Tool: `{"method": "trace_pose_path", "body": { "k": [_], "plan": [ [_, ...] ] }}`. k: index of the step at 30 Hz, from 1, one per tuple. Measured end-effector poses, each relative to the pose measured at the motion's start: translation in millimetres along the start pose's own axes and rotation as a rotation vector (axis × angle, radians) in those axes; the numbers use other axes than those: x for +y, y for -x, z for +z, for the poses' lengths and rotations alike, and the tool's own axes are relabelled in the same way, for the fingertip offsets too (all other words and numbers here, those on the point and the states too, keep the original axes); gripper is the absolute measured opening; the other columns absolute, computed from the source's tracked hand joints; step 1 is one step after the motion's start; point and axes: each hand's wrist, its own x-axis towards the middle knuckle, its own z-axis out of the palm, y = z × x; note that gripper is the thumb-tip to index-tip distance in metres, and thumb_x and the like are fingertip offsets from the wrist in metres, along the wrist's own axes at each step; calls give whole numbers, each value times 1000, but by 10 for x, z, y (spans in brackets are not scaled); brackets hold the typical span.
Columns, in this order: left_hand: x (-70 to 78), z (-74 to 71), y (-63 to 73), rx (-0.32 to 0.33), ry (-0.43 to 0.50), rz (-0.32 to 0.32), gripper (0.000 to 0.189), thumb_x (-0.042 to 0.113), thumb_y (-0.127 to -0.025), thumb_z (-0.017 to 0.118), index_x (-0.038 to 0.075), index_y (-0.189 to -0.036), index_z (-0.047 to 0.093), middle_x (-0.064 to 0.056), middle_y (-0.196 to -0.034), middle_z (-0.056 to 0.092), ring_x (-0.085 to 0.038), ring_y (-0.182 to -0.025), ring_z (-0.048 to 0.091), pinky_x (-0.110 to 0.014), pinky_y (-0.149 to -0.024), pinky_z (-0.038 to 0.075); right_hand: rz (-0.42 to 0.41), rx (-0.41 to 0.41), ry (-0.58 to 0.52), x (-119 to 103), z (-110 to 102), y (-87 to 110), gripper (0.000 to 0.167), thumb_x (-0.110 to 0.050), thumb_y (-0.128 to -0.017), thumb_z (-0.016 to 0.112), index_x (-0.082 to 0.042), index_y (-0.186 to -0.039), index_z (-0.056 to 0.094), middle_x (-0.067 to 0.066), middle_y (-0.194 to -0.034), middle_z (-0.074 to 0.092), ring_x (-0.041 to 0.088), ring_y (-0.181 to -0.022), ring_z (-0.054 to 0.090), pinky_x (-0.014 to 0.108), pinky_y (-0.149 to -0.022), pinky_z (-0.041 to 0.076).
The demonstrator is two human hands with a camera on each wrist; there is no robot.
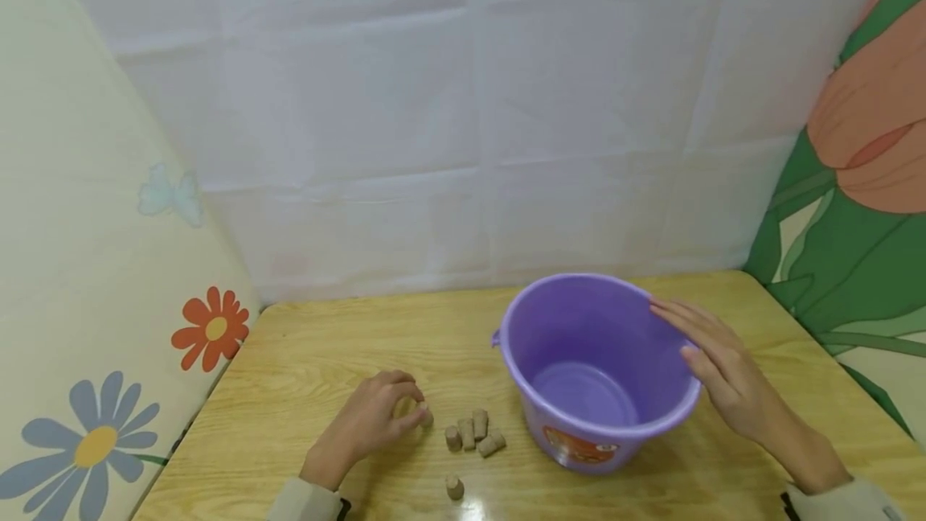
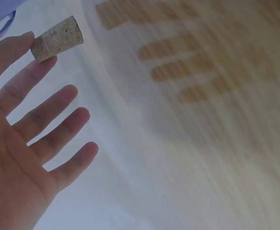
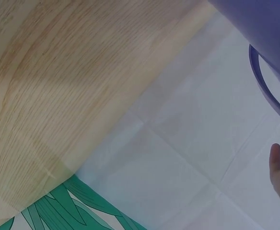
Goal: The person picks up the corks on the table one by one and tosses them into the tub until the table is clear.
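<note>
Cork (image 2: 57, 39) pinched by left hand (image 1: 372, 420), short of table's far edge (image 1: 405, 300), wants gentle pressure, straight-fingered right hand (image 1: 734, 384) steadying bucket (image 1: 582, 316).

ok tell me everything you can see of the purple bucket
The bucket is smooth, round, plastic-looking and wide-mouthed, with a thick rim. A small lug sticks out at the left, a red-orange label is on the front, and the right wrist view shows a curved purple handle. It stands mouth up on the table, right of the corks; any slight lean is hard to tell. Nothing shows inside. The right hand touches its right edge.
</note>
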Motion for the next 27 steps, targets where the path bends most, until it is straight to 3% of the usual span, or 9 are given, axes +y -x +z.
{"method": "trace_pose_path", "body": {
  "k": [13, 21, 27],
  "plan": [
    [114, -101, -95, 175, -86, -4, 19, 33, -88, 75, 15, -96, 74, -11, -113, 71, -29, -106, 67, -51, -90, 56, -1, -15, 17, -15, -19, -39, 46, 6, -92, 44, 4, -136, 55, 9, -148, 53, 12, -147, 34, 19, -121, 20],
    [197, -208, -223, 309, -113, 83, 21, 32, -86, 77, 14, -95, 74, -9, -111, 72, -28, -104, 67, -46, -87, 57, 9, -12, 16, -25, -18, -29, 46, 6, -93, 43, 4, -137, 55, 9, -148, 53, 11, -147, 34, 18, -121, 20],
    [270, -251, -290, 335, -97, 87, 21, 34, -87, 76, 15, -96, 74, -8, -112, 72, -26, -105, 66, -45, -87, 57, 11, -13, 15, -29, -19, -14, 45, 6, -93, 43, 4, -137, 55, 8, -148, 53, 11, -147, 34, 18, -121, 20]
  ]
}}
